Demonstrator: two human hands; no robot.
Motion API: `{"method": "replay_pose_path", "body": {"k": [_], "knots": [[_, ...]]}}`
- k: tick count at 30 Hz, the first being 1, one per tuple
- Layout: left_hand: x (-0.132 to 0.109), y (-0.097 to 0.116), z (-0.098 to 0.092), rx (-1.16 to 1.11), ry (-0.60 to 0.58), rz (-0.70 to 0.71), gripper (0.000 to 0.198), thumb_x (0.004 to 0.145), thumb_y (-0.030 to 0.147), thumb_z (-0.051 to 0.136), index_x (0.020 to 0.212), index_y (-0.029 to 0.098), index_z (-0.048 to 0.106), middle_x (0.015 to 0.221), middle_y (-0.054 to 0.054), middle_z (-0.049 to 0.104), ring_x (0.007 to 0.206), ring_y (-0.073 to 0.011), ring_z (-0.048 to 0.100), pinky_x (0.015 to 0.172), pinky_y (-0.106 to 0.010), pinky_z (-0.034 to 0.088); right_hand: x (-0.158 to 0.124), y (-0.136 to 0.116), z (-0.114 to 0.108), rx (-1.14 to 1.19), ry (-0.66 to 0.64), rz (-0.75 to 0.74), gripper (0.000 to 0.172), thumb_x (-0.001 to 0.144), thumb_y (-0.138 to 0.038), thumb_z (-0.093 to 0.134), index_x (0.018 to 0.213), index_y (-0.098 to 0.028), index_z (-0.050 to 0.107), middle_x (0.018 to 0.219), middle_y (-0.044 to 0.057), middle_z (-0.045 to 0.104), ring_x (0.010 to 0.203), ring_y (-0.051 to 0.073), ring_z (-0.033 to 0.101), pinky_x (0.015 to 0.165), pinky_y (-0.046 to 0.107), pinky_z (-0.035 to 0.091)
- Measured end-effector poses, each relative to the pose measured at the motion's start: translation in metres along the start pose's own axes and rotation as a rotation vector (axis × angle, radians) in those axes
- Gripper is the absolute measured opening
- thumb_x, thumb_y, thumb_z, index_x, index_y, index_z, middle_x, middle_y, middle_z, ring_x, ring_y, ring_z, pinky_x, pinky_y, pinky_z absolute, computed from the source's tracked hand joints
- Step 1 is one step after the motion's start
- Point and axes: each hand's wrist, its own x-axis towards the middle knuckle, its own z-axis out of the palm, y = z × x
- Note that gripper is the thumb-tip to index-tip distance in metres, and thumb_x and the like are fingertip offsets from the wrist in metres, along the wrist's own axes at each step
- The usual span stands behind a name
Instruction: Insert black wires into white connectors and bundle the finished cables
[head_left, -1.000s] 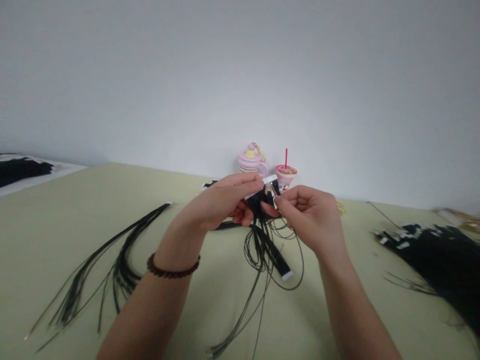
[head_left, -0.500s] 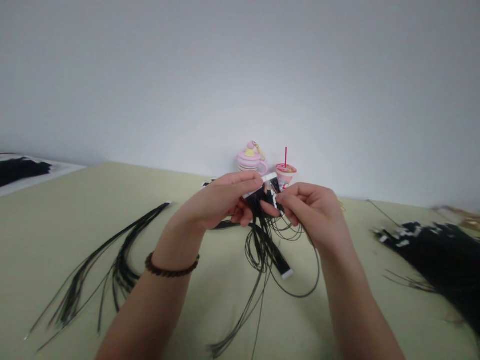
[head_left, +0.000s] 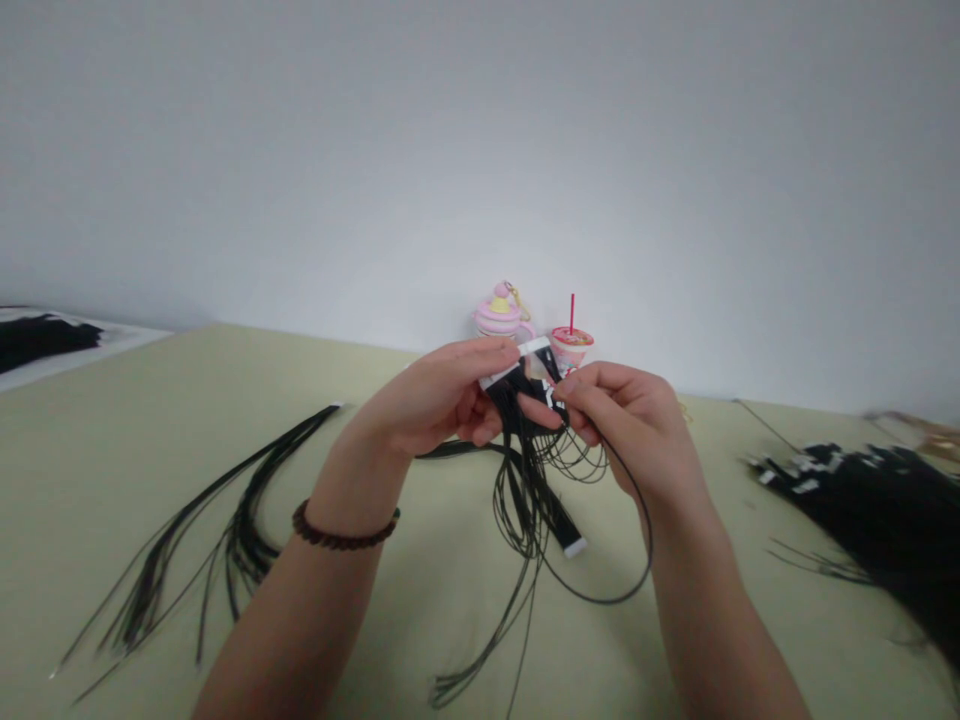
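My left hand [head_left: 442, 395] is closed on a black wire harness [head_left: 511, 398] with white connectors, held above the table. One white connector [head_left: 534, 346] sticks out past its fingertips. With thumb and forefinger, my right hand [head_left: 622, 410] pinches a single black wire [head_left: 649, 545] close to the connectors. That wire loops down below the right hand and back to the bundle. Thin wires hang from the harness in loops, and some loose ends trail toward the front. The wire's tip is hidden by the fingers.
Another harness [head_left: 251, 500] lies on the table [head_left: 360, 640] at left. At right is a thick pile of black harnesses [head_left: 877, 510]. A pink toy cup [head_left: 498, 318] and a small cup with a red straw [head_left: 572, 340] stand by the wall. Black wires [head_left: 45, 340] lie far left.
My right hand has shifted slightly right, and the wire loop below it bulges further right. The held connectors have tilted and risen a little. Hanging loose ends have swung slightly right.
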Motion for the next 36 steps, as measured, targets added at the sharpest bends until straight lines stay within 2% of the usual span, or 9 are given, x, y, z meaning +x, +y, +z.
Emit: {"method": "replay_pose_path", "body": {"k": [6,24,30,36], "knots": [[0.001,0.000,0.002,-0.019,0.020,0.019,0.015,0.087,0.029,0.056,0.082,0.015,0.056,0.058,0.000,0.060,0.032,-0.0055,0.047,0.030,-0.013,0.032,0.001,0.004,-0.001,-0.031,-0.040,-0.012,0.018,0.078,-0.027,0.064,0.063,-0.015,0.062,0.048,-0.005,0.049,0.043,0.005,0.037,0.042,0.020,0.024],[-0.001,-0.001,0.001,0.062,0.041,0.002,0.020,0.085,0.035,0.056,0.079,0.017,0.051,0.054,0.001,0.055,0.033,-0.0061,0.047,0.031,-0.013,0.028,0.002,0.001,-0.001,-0.005,-0.070,0.007,0.017,0.077,-0.025,0.063,0.063,-0.015,0.063,0.048,-0.005,0.050,0.043,0.004,0.040,0.042,0.019,0.025],[-0.002,0.000,0.002,0.089,0.025,0.020,0.021,0.085,0.036,0.056,0.079,0.017,0.051,0.056,0.000,0.059,0.034,-0.0064,0.047,0.031,-0.014,0.030,0.002,0.003,0.002,-0.046,-0.025,-0.053,0.021,0.080,-0.025,0.062,0.063,-0.015,0.061,0.049,-0.006,0.050,0.044,0.004,0.039,0.043,0.019,0.026],[-0.002,-0.001,0.004,0.107,0.046,0.035,0.021,0.086,0.036,0.056,0.080,0.017,0.051,0.054,0.002,0.056,0.034,-0.0057,0.047,0.031,-0.013,0.031,-0.002,0.003,0.010,-0.080,0.064,-0.147,0.013,0.083,-0.023,0.061,0.072,-0.015,0.063,0.054,-0.006,0.054,0.047,0.004,0.043,0.045,0.018,0.030]]}}
